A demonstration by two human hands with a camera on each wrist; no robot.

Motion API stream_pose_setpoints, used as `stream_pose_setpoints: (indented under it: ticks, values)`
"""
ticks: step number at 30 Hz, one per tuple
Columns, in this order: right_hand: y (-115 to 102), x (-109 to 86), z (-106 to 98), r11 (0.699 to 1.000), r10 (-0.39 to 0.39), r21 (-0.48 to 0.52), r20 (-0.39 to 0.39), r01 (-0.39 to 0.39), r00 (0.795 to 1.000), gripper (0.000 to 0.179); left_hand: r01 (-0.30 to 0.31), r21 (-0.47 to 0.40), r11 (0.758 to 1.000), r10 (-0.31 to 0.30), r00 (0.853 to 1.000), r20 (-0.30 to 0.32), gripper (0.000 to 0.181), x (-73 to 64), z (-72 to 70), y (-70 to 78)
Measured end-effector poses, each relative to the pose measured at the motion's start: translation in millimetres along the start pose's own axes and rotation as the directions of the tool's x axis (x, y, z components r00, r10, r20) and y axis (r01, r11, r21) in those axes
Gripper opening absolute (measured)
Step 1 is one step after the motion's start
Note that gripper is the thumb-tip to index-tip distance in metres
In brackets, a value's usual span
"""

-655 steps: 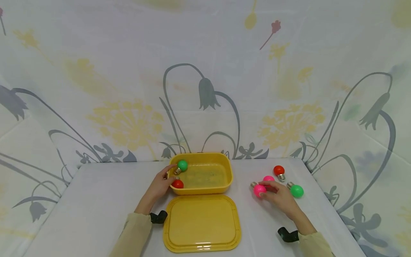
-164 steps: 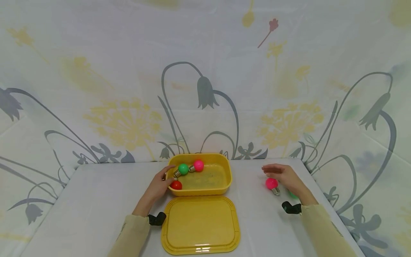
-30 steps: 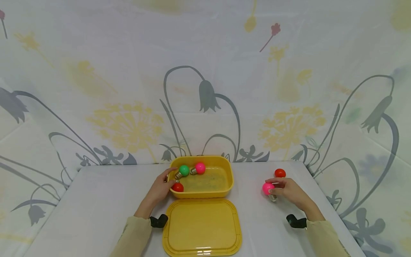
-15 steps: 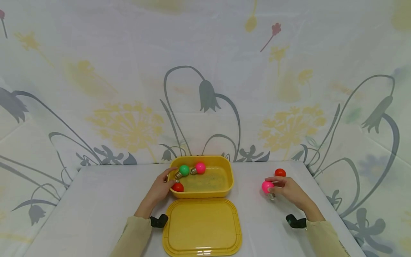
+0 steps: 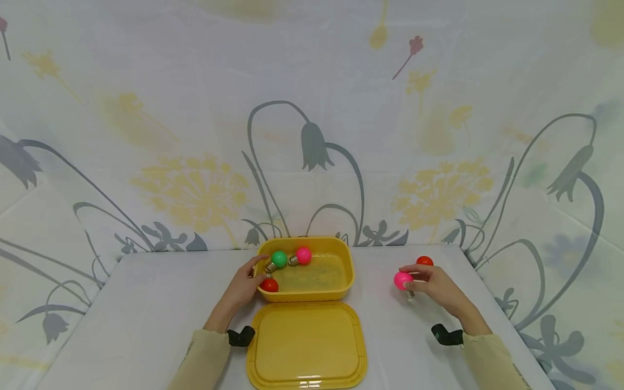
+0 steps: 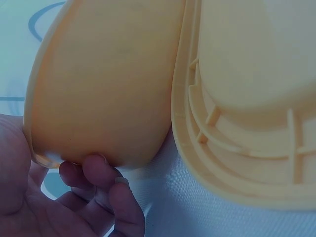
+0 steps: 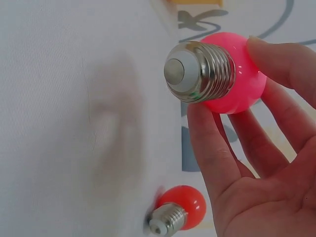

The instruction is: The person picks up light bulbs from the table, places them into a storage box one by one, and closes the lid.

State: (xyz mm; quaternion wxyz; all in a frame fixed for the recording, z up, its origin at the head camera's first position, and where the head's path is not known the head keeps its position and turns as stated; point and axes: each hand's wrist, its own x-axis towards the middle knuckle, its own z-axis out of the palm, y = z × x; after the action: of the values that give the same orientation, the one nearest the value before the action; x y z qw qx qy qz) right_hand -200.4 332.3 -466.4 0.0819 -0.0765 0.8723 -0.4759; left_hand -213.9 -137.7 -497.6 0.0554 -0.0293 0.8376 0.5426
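Observation:
My right hand [image 5: 435, 288] pinches a pink light bulb [image 5: 402, 280] between thumb and fingers, held up off the table. Its silver screw base [image 7: 202, 71] faces the right wrist camera. Behind that hand lies a red bulb [image 5: 424, 260], partly covered by the fingers. At the box's left end, my left hand [image 5: 241, 284] grips the wall of the yellow plastic box [image 5: 348, 271]. Inside the box lie a green bulb [image 5: 279, 259], a pink bulb [image 5: 304, 255] and a red bulb [image 5: 270, 285], the red one near the left thumb.
A yellow lid [image 5: 307, 344] lies flat just in front of the box, close to its near side. Around everything spreads a white-covered table [image 5: 146, 309]. A floral cloth [image 5: 312, 162] hangs behind its far edge.
One pink bulb has come into the box since the oldest frame. Over the last second, my right hand has raised the other pink bulb slightly leftward. My left hand stays on the box.

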Motion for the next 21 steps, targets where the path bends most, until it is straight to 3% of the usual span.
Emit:
stream_pose_setpoints:
  ticks: [15,21]
  values:
    - [-7.8,3.2,7.8,0.999,-0.049,0.005,-0.01,0.049,0.999,0.04,-0.012,-0.006,1.0,0.012,1.0,0.007,0.051,-0.1,-0.8,-1.0]
    - [-11.9,5.8,13.0,0.999,-0.036,0.016,-0.017,0.036,0.999,0.041,-0.024,-0.016,1.0,0.024,1.0,0.005,0.05,0.0,-1.0,-2.2]
